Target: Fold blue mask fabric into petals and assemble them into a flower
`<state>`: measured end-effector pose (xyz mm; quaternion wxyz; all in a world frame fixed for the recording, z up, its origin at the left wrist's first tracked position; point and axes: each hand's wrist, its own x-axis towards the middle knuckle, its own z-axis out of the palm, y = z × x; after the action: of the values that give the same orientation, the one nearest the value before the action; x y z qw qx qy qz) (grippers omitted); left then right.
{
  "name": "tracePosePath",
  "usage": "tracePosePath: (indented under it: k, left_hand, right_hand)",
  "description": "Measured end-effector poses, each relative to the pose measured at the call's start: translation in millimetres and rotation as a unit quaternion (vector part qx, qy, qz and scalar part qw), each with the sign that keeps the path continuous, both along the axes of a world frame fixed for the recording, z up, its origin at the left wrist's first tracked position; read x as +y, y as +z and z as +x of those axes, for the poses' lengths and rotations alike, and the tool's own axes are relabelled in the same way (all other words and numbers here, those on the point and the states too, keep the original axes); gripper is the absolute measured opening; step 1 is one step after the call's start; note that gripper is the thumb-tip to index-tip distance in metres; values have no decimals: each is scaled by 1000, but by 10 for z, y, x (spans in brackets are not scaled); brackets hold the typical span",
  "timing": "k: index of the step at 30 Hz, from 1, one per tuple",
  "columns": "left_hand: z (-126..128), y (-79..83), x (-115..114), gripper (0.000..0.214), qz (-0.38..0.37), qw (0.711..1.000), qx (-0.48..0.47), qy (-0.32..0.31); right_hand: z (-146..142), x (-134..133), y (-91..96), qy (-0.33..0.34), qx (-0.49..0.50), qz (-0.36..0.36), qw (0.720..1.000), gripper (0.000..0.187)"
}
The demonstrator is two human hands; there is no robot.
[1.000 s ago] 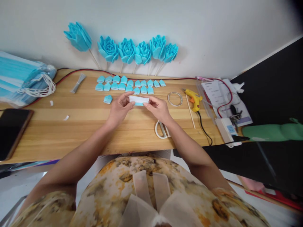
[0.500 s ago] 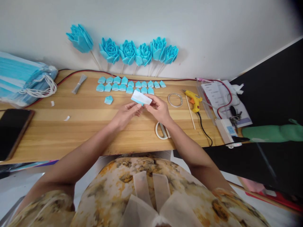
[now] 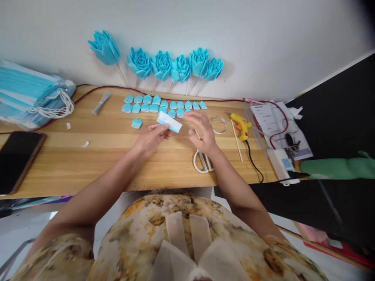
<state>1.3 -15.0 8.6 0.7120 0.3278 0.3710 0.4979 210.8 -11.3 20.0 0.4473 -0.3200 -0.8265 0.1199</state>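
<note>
Pinching the white-and-blue strip (image 3: pixel 169 121) with your left hand (image 3: pixel 150 137), thumb and fingertips on its near-left end. The strip is tilted and held just above the table (image 3: pixel 88 164), right in front of the rows of folded blue petals (image 3: pixel 164 107). Your right hand (image 3: pixel 202 134) is clear of the strip, just to its right: fingers spread loose, holding nothing, slightly blurred. White-handled scissors (image 3: pixel 201 162) lie on the table at that wrist. Tape ring (image 3: pixel 218 124), wooden stick (image 3: pixel 236 140) and yellow glue gun (image 3: pixel 240 125) sit to the right. One loose petal (image 3: pixel 136 123) lies left of the strip. Blue roses (image 3: pixel 170 66) lean on the far wall. Face masks (image 3: pixel 29 93) are stacked far left, with a phone (image 3: pixel 16 160) near left.
</note>
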Motion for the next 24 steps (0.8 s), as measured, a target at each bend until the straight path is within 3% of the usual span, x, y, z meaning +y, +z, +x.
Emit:
tracePosePath:
  k: [3, 8, 15, 19, 24]
  left_hand:
    - [1, -5, 2, 25, 2, 1000, 3, -15]
    - [9, -16, -11, 22, -12, 999, 22, -36]
    - [21, -30, -23, 27, 4, 998, 59, -37]
    - [15, -57, -17, 30, 53, 990, 133, -14]
    - [15, -68, -19, 34, 98, 971, 219, 1]
  right_hand:
    - [-16, 18, -4, 0, -72, 35, 997, 41]
    - [-53, 46, -74, 7, -122, -2, 993, 37]
    - [-61, 88, -153, 14, -64, -15, 998, 10]
    - [-92, 77, -171, 21, -22, -18, 999, 8]
    - [-122, 30, -136, -7, -2, -93, 996, 7]
